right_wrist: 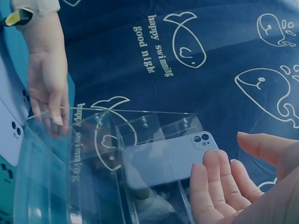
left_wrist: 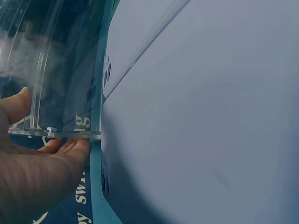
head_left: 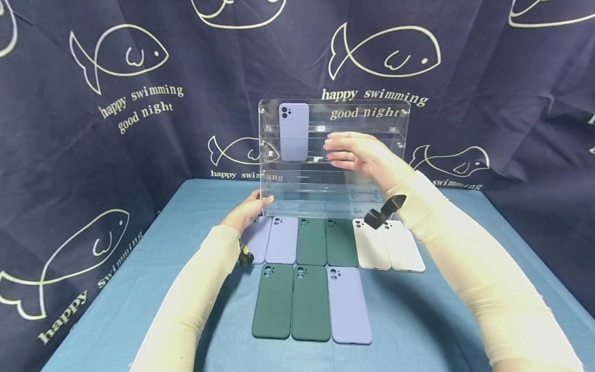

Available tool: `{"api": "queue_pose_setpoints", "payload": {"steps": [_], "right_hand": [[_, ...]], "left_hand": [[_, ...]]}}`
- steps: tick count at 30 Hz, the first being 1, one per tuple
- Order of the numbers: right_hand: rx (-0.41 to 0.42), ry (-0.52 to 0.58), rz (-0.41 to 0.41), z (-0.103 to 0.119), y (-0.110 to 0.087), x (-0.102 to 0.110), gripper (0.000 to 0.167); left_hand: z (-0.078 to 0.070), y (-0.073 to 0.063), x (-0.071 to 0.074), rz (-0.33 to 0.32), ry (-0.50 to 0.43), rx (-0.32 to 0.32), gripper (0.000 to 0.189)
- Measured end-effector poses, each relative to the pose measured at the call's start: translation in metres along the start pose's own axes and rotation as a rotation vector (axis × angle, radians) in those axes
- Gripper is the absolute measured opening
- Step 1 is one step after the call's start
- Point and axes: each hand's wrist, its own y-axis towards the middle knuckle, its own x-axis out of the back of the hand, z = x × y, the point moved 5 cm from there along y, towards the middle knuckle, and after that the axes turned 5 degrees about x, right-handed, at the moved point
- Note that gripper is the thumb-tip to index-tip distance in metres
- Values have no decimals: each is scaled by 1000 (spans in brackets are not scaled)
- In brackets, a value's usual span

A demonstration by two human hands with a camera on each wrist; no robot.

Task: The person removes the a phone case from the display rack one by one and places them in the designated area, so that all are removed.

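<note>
A clear acrylic display rack (head_left: 307, 181) with tiered shelves stands at the back of the table. On its upper left part leans a lavender phone case (head_left: 294, 134), camera cutout at the top. My left hand (head_left: 248, 211) grips the rack's lower left side, thumb in front and fingers behind the side panel (left_wrist: 70, 135). To the right of the upright case, my right hand (head_left: 362, 155) is raised before the upper shelves. Its fingers extend and nothing is between them; in the right wrist view the fingertips (right_wrist: 212, 161) overlap the end of the lavender case.
Before the rack lies a row of phone cases: two lavender (head_left: 282, 240), two dark green (head_left: 311, 242) and two white (head_left: 403, 245). A nearer row has two green cases (head_left: 273, 302) and a lavender one (head_left: 349, 305). Behind hangs a navy fish-print cloth (head_left: 246, 67).
</note>
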Motion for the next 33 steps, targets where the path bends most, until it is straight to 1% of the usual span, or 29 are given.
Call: {"api": "queue_pose_setpoints", "payload": {"steps": [3, 9, 12, 14, 18, 21, 25, 29, 33], "right_hand": [[21, -30, -13, 5, 5, -3, 52], [54, -106, -66, 12, 18, -5, 51], [57, -121, -82, 15, 28, -3, 51], [51, -100, -82, 18, 34, -3, 51], [39, -16, -77, 21, 48, -5, 44], [43, 53, -79, 22, 58, -10, 45], [60, 135, -105, 21, 68, -15, 47], [92, 156, -142, 22, 76, -17, 49], [123, 109, -195, 25, 83, -15, 51]], "left_hand": [[0, 0, 0, 0, -9, -6, 71], [-1, 0, 1, -5, 3, -2, 73], [0, 1, -1, -4, 7, -3, 73], [0, 0, -2, -4, 5, -9, 73], [0, -1, -1, -8, -4, -8, 72], [0, -1, 2, -11, -4, -8, 72], [0, 0, 4, -11, -6, -19, 72], [0, 0, 4, -20, -10, -18, 73], [0, 0, 0, -15, -17, -14, 73]]}}
